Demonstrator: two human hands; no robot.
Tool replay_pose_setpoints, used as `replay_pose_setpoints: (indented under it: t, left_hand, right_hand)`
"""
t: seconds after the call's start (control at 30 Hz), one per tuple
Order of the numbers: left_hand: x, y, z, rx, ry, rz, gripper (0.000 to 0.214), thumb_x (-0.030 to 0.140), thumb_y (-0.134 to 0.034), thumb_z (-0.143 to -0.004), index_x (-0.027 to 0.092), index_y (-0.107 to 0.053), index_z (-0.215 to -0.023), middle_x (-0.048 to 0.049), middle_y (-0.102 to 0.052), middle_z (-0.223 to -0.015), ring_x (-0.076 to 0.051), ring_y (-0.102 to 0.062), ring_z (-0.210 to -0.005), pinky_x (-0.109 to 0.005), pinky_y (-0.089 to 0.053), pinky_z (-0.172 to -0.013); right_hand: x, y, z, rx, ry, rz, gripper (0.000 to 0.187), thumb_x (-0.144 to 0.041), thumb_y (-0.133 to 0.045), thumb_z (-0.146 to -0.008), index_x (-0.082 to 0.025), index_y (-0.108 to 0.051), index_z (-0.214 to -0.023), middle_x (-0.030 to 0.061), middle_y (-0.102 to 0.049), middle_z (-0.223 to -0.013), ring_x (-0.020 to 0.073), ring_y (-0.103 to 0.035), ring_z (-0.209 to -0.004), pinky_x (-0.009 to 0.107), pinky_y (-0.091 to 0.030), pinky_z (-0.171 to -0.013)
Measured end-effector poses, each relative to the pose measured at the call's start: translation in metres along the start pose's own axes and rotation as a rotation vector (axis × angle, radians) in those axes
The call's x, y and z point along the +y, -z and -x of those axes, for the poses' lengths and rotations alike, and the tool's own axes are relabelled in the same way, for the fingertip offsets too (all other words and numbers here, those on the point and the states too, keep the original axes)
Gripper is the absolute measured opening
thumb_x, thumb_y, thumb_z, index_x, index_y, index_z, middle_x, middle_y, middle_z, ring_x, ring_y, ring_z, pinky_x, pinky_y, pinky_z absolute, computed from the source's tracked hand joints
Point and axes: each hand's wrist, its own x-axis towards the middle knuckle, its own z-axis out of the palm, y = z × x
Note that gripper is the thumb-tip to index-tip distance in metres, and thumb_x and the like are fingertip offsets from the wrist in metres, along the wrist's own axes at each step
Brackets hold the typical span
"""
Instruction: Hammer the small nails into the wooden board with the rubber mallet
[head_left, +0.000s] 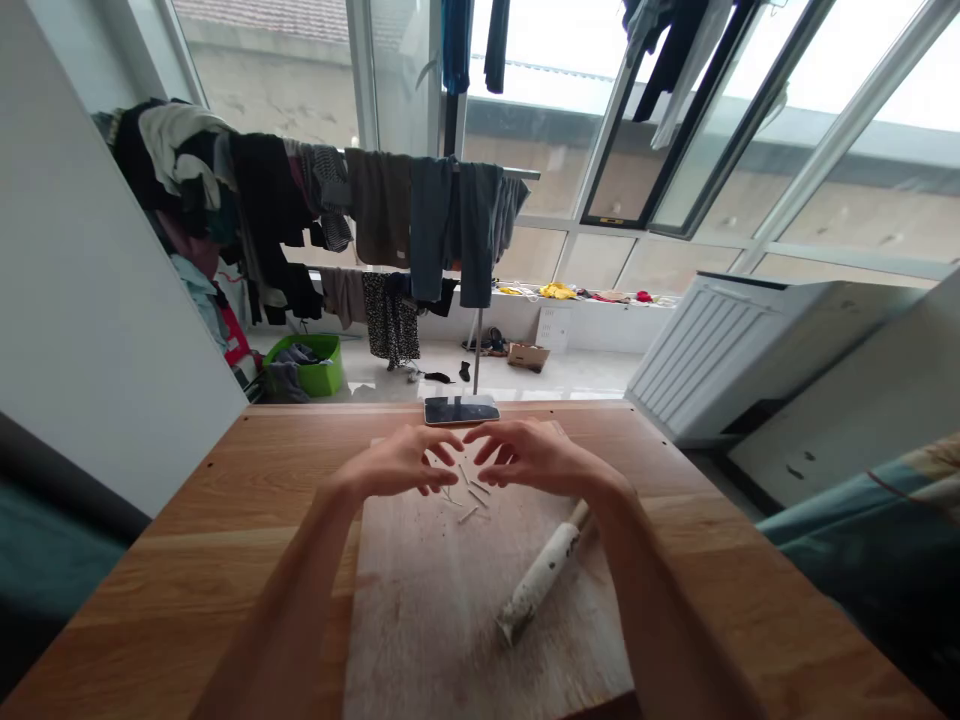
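My left hand (411,460) and my right hand (526,456) hover over the far part of a pale wooden board (420,610). Both have loosely curled, parted fingers and hold nothing; their fingertips almost meet. Beneath and between them lie several thin, pale slivers like small sticks (468,514), with tiny dark specks around. Near my right forearm, a white, stained cylindrical object (541,578) rests slantwise on the board. It has a ragged pointed end towards me and a wooden shaft at the other, partly hidden by my right wrist. A smartphone (461,409) lies just beyond my hands.
The board lies on a wood-grain table (277,520). Past the table's far edge stand a drying rack with clothes (382,210) and a green basin (322,368) of laundry. A white ridged appliance (697,340) is at the right, a white panel (90,260) at the left.
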Motion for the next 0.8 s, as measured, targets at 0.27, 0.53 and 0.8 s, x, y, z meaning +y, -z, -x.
replay_pose_setpoints:
  t: [0.27,0.53,0.8]
  left_hand:
    - [0.049,-0.023,0.052,0.292,-0.247,-0.366,0.039,0.045,-0.06,-0.094,0.023,-0.064,-0.126,-0.0079,-0.073,-0.112,-0.021,-0.069,-0.091,-0.035,-0.054,-0.083]
    - [-0.022,-0.124,0.136,0.376,-0.302,-0.813,0.024,0.031,-0.065,-0.091,0.026,-0.067,-0.115,-0.0092,-0.072,-0.118,-0.029,-0.068,-0.105,-0.044,-0.053,-0.093]
    - [-0.071,-0.143,0.162,0.639,-0.61,-1.19,0.047,0.053,-0.048,-0.099,0.017,-0.065,-0.125,-0.0032,-0.076,-0.112,-0.018,-0.07,-0.106,-0.028,-0.051,-0.099]
  right_hand:
    - [-0.038,0.015,0.047,0.419,0.1,0.174,0.033,-0.037,-0.06,-0.095,-0.024,-0.066,-0.124,0.0035,-0.076,-0.096,0.0171,-0.072,-0.083,0.027,-0.057,-0.073]
    - [0.078,-0.045,0.155,0.752,-0.168,0.433,0.031,-0.045,-0.05,-0.094,-0.025,-0.068,-0.11,0.0106,-0.074,-0.111,0.0297,-0.07,-0.105,0.045,-0.056,-0.095]
    - [0.137,-0.108,0.214,0.745,-0.486,0.196,0.063,-0.066,-0.039,-0.092,-0.022,-0.062,-0.132,0.0086,-0.063,-0.14,0.0307,-0.059,-0.129,0.043,-0.051,-0.107]
